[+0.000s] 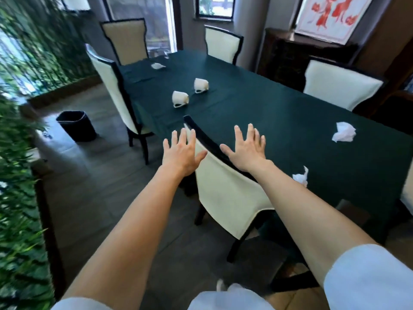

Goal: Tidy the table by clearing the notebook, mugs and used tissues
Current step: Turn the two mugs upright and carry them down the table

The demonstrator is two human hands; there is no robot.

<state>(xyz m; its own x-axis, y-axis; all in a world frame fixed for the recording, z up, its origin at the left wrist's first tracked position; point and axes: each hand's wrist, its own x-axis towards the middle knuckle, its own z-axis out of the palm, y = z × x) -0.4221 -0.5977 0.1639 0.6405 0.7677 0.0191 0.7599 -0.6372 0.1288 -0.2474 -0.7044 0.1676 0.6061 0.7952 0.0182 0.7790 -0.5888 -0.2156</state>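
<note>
Your left hand (181, 153) and right hand (247, 151) are both stretched out in front of you, palms down, fingers spread, holding nothing. They hover above the top edge of the near chair (225, 189), which is pushed in at the long table (279, 121) with its dark green cloth. 2 white mugs lie on their sides near the middle of the table: the nearer mug (180, 99) and the farther mug (200, 85), a little apart. 3 crumpled tissues are on the cloth: one near your right forearm (300, 176), one toward the right edge (344, 132), and one at the far end (157, 66). A black bin (77, 125) stands on the floor to the left of the table. You cannot make out a notebook here.
</note>
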